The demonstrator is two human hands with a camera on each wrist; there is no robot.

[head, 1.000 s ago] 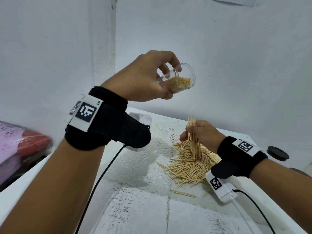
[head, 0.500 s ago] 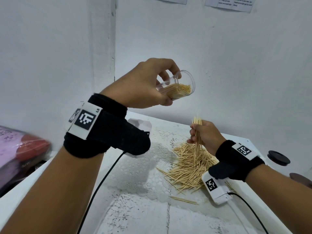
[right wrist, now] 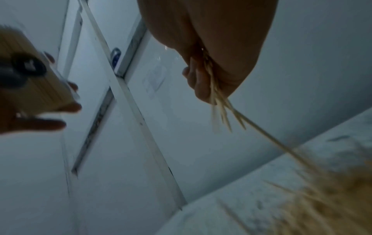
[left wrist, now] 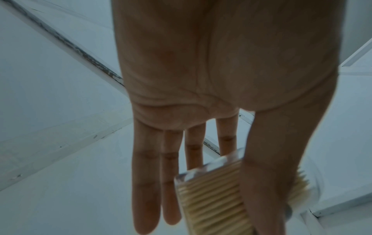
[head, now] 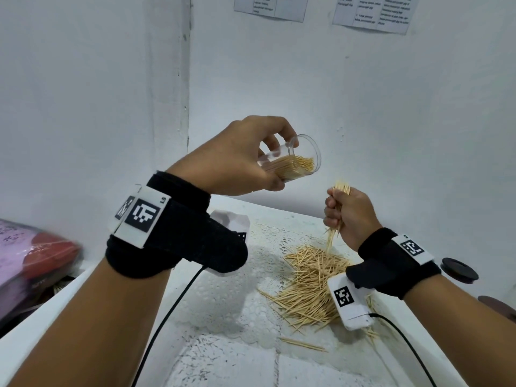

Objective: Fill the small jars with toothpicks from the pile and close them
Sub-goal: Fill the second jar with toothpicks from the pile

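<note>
Left hand is raised above the far left part of the table, gripping a small clear jar between thumb and fingers. The jar lies tilted almost on its side, open mouth facing right, partly filled with toothpicks lying along its length. In the left wrist view the thumb crosses the jar wall and two fingers reach behind it; the other two fingers are straight, beside the jar's closed end.

Right hand is held lower and to the right of the jar mouth, apart from it, clenched round a bundle of toothpicks. The bundle stands nearly upright; tips stick out above the fist and longer ends hang below it. The right wrist view shows a few loose sticks splaying out under the curled fingers.

The pile of toothpicks lies on the white lace cloth under the right hand, a few strays nearer. A dark round lid sits at the right table edge. Both wrists carry black straps with tagged white camera units.
</note>
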